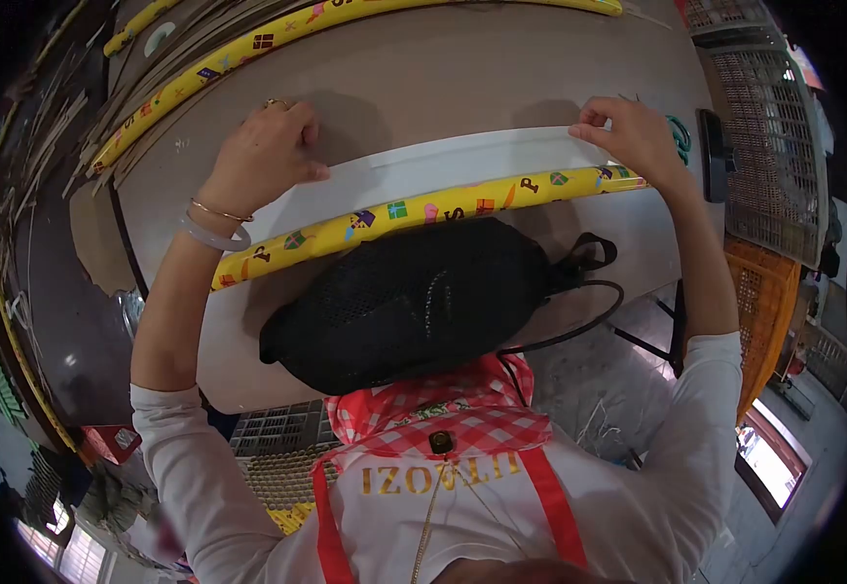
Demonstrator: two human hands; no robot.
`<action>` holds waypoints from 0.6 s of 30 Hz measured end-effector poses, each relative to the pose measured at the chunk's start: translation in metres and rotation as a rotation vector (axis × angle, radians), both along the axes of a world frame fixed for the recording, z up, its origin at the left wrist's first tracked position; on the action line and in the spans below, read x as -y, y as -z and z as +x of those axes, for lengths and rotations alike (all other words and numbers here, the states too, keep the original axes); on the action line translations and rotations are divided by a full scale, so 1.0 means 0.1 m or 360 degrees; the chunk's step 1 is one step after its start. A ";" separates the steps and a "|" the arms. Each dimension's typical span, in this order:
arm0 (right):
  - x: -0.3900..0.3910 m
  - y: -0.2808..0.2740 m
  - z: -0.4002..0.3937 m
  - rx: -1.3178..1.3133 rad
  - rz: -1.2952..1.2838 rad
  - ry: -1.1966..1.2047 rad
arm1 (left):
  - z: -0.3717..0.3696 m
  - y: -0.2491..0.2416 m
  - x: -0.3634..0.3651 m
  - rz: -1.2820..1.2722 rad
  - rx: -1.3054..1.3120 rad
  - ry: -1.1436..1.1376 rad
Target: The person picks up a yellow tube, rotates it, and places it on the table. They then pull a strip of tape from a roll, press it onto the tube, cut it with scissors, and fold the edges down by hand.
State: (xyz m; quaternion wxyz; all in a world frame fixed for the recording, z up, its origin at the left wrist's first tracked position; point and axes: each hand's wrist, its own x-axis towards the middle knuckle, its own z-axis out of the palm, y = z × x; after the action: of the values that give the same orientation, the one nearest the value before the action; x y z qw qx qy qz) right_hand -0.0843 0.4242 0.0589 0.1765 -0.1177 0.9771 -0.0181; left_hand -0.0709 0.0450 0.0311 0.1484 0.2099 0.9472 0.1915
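Observation:
A sheet of paper with its white side up (453, 151) lies across the table between my hands, a narrow folded-looking strip along its far edge. Along its near side runs a long yellow roll of printed wrapping paper (399, 209). My left hand (263, 151), with a ring and two bracelets, is over the sheet's left end. Its fingers are curled, with the thumb apart from them at the white edge. At the right end, my right hand (633, 141) pinches the far edge between thumb and fingertips. A black mesh bag (414, 302) lies on the table close to my body.
Another yellow printed roll (346, 19) stretches across the back, beside many thin brown strips (44, 146). A dark phone-like object (711, 156) and a green coil (679, 139) sit at the table's right edge. An orange crate (762, 311) and grey baskets (764, 127) stand farther right.

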 end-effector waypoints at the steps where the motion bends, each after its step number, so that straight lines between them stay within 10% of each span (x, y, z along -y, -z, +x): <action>1: 0.00 0.00 0.00 0.0000 0.0005 0.0004 | 0.00 -0.02 -0.01 -0.0008 0.0012 -0.0002; 18: -0.09 0.17 -0.14 0.0117 -0.0185 0.0024 | 0.01 -0.03 0.07 0.0073 -0.0004 0.0117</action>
State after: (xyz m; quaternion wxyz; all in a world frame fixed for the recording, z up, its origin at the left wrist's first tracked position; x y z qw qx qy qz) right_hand -0.0984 0.4328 0.0423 0.2049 -0.1197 0.9681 -0.0806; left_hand -0.0695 0.0379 0.0344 0.1492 0.2482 0.9344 0.2073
